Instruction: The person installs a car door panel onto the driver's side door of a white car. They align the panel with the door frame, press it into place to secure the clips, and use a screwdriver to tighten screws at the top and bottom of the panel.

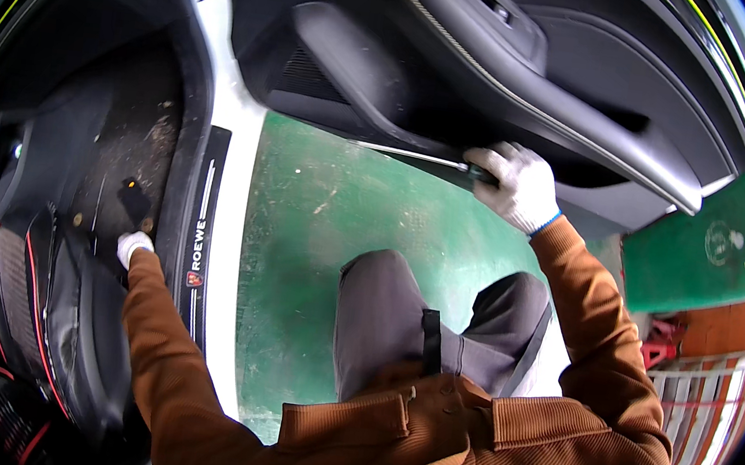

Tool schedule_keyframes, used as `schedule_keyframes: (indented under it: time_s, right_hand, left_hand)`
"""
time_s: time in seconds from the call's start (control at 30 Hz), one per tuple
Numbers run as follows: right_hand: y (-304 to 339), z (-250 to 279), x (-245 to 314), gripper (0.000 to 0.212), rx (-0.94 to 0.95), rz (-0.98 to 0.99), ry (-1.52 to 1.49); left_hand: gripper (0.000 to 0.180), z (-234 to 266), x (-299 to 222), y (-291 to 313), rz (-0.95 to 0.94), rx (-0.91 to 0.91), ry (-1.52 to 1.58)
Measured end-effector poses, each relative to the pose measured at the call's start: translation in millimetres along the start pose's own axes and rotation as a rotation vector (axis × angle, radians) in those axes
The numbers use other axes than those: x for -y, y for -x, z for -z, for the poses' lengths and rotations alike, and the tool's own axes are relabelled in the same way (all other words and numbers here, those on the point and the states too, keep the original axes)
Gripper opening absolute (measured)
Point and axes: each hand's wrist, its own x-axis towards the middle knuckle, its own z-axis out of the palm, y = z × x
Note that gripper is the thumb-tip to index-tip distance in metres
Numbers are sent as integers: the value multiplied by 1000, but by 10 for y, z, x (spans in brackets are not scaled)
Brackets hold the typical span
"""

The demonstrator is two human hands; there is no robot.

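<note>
In my right hand, gloved in white, is a long screwdriver. My fingers wrap its dark handle, and the thin metal shaft points left along the lower edge of the open car door. My left hand, also gloved, reaches into the car, low beside the black seat with red piping. Its fingers look curled together, and what they hold, if anything, is too small to make out. Just beyond them, over the dark car floor, shows a small black piece with an orange spot.
A black sill plate lies on the white door sill between my left arm and my knees. Green floor spreads below the door. A green panel and a red object are at the right.
</note>
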Motion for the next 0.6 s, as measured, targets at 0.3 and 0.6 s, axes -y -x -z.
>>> schedule_keyframes:
  time_s: [0.3, 0.6]
  right_hand:
    - [154, -18, -206, 40, -13, 83, -180]
    - [2663, 490, -75, 29, -298, -470, -96]
  left_hand:
    - [55, 943, -520, 1219, 506, -382, 828]
    - [28, 2923, -2313, 3613, -916, -894, 1662]
